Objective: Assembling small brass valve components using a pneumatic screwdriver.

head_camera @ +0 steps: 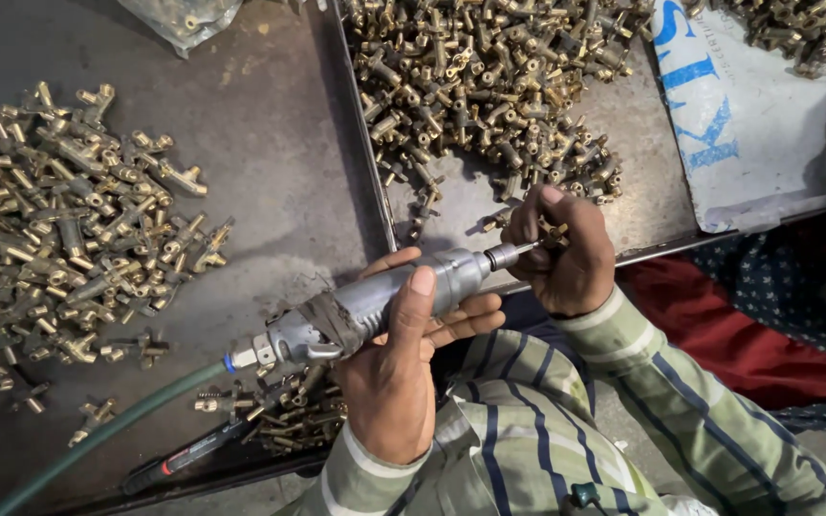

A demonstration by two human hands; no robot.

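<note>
My left hand point(394, 373) is wrapped around a grey pneumatic hand tool point(375, 301), thumb on top. The tool's taped body leads to a green air hose point(117, 420) that runs off to the lower left. Its thin bit points right into a small brass fitting point(554, 232). My right hand point(566, 253) pinches that fitting at the near edge of a metal tray point(642, 205). A large heap of brass fittings point(489, 86) fills the tray just beyond my right hand.
Another spread of brass fittings point(59, 229) lies on the dark worktop at left, and a small cluster point(289, 411) sits under the tool. A white printed sack point(757, 124) lies at right, red cloth point(748, 344) below it, and a dark-handled tool point(193, 454) near the front edge.
</note>
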